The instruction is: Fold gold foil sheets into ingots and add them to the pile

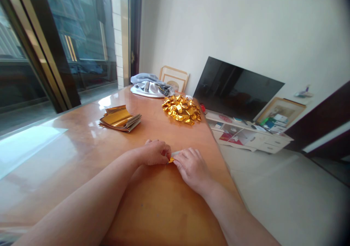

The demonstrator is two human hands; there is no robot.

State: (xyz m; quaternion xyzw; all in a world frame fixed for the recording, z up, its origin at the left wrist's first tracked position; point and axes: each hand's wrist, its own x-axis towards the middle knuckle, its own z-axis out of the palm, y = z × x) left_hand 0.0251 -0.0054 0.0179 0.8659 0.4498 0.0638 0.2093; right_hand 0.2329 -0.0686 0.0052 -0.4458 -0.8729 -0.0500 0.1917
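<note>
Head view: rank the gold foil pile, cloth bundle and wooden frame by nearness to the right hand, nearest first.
Right hand:
1. Gold foil pile, ahead on the table.
2. Cloth bundle, at the table's far end.
3. Wooden frame, against the wall behind it.

Head-worn camera, facing forward and down, close above a wooden table (pixel 82 147)

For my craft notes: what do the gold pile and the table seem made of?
The gold pile looks like thin metallic foil paper, shiny, with sharp crinkled creases. The table seems varnished wood or laminate, orange-brown and high-gloss, reflecting window light; the look cannot settle which.
</note>
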